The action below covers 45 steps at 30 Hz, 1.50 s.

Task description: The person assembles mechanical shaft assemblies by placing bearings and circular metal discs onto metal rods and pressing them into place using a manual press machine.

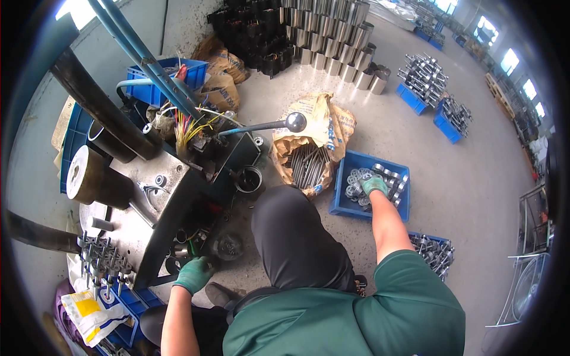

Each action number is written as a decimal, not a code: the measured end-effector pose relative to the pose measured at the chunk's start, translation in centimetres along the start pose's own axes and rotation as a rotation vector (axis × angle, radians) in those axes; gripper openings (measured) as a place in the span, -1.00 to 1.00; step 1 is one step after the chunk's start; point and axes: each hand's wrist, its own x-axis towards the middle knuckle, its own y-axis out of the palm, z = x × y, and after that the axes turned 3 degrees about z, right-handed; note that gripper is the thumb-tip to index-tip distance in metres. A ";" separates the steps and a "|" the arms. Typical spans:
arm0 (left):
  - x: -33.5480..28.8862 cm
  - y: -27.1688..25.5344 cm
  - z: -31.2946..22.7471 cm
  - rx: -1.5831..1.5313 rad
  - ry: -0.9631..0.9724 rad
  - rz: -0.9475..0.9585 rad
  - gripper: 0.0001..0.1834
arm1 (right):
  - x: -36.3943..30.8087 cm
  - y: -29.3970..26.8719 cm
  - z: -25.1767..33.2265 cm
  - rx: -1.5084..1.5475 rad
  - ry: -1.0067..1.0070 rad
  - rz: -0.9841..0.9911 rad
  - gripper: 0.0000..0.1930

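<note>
My right hand (375,185), in a green glove, reaches down into a blue crate (344,209) of round metal parts (355,188). Its fingers curl among the parts, and whatever they may grip is hidden. Ring-shaped pieces with openings lie left of this hand; thicker cylindrical ones (389,174) sit beyond it and to its right. My left hand (195,275), also gloved in green, is low beside the metal workbench (155,237), close to some dark cylindrical parts under the bench. Its back faces up, and its fingertips do not show clearly.
On the bench stand a lever with a ball knob (295,122), a thick metal cylinder (89,175) and an assembly of shafts (105,261). A torn paper sack (332,127) holds metal rods beside the crate. Another crate of metal parts (432,252) is near my right elbow. Stacked shiny cylinders (332,41) stand behind.
</note>
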 end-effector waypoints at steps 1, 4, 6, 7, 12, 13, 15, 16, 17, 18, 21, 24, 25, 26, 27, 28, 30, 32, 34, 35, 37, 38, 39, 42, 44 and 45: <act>-0.2 -0.1 -0.1 0.006 -0.005 0.007 -0.62 | -0.3 0.0 -0.1 0.042 -0.001 -0.017 -0.34; -1.7 -0.4 0.0 0.010 -0.062 -0.002 -0.63 | -4.7 -0.2 3.1 0.169 -0.038 0.014 -0.23; -1.3 -0.9 -1.1 0.020 -0.025 -0.007 -0.63 | -5.7 -1.4 2.1 -0.056 -0.074 -0.009 -0.24; -1.8 -1.2 -1.1 0.033 -0.020 -0.009 -0.63 | -8.2 -1.9 3.4 -0.112 -0.212 0.039 -0.28; -1.6 -2.9 -3.3 0.011 0.013 0.010 -0.62 | -5.9 5.3 -4.0 -0.134 -0.496 -0.080 -0.48; 0.0 -2.5 -4.1 0.011 0.088 0.006 -0.62 | -3.9 6.2 -9.3 -0.232 -0.647 -0.195 -0.54; -1.2 -2.4 -3.0 0.022 0.054 -0.022 -0.61 | -6.9 8.9 -7.1 0.245 -0.586 0.000 -0.58; -3.2 -2.6 -2.0 0.025 0.013 -0.046 -0.61 | -13.0 8.5 -2.3 0.723 -0.288 0.320 -0.59; -3.4 -2.7 -2.2 0.019 0.036 -0.058 -0.61 | -16.8 5.8 -1.1 0.905 -0.110 0.524 -0.69; -2.9 -2.9 -3.3 -0.014 0.061 -0.040 -0.58 | -17.0 5.2 -2.8 1.106 0.017 0.642 -0.63; -3.0 -2.7 -3.3 0.020 0.210 -0.077 -0.54 | -20.4 2.0 -0.9 1.404 -0.139 0.857 -0.65; -3.3 -3.0 -4.5 0.009 0.299 -0.104 -0.55 | -25.8 -4.8 3.9 1.473 -0.490 0.855 -0.59; -3.5 -3.6 -5.4 -0.013 0.309 -0.093 -0.55 | -27.8 -7.1 5.9 1.439 -0.658 0.897 -0.53; -3.1 -3.1 -4.9 -0.013 0.362 -0.123 -0.55 | -30.1 -9.3 8.4 1.403 -0.829 0.954 -0.45; -2.8 -2.7 -4.7 0.016 0.386 -0.167 -0.56 | -32.9 -10.7 10.9 1.405 -0.925 0.964 -0.36; -3.1 -3.5 -5.8 0.012 0.389 -0.180 -0.54 | -34.1 -11.3 12.5 1.376 -0.995 1.017 -0.30; -3.4 -3.6 -5.9 -0.037 0.454 -0.254 -0.53 | -38.6 -11.3 17.0 1.403 -1.113 1.057 -0.19; -3.5 -3.9 -6.5 -0.175 0.549 -0.339 -0.51 | -41.7 -9.6 21.1 1.346 -1.200 1.135 -0.21; -4.0 -4.1 -7.1 -0.198 0.542 -0.388 -0.50 | -45.7 -7.1 24.7 1.262 -1.218 1.247 -0.23; -4.2 -4.0 -7.5 -0.509 0.605 -0.420 -0.51 | -47.1 -5.7 26.3 1.219 -1.195 1.295 -0.24; -4.7 -5.0 -8.5 -1.057 0.718 -0.348 -0.52 | -48.5 -2.6 29.1 1.093 -1.214 1.326 -0.24; -4.4 -5.2 -8.1 -1.065 0.713 -0.370 -0.52 | -50.0 -1.8 30.2 1.030 -1.224 1.323 -0.26; -3.9 -5.2 -7.5 -1.089 0.579 -0.339 -0.51 | -50.4 -1.2 31.5 0.892 -1.320 1.248 -0.28; -3.9 -5.5 -6.9 -1.038 0.427 -0.417 -0.51 | -52.5 -0.9 35.0 0.699 -1.407 1.112 -0.31; -2.6 -4.2 -6.6 -1.089 0.413 -0.595 -0.53 | -54.1 -1.4 37.7 0.663 -1.517 1.001 -0.31; -1.8 -3.5 -6.4 -1.129 0.412 -0.613 -0.61 | -54.9 -1.6 39.1 0.703 -1.529 0.989 -0.31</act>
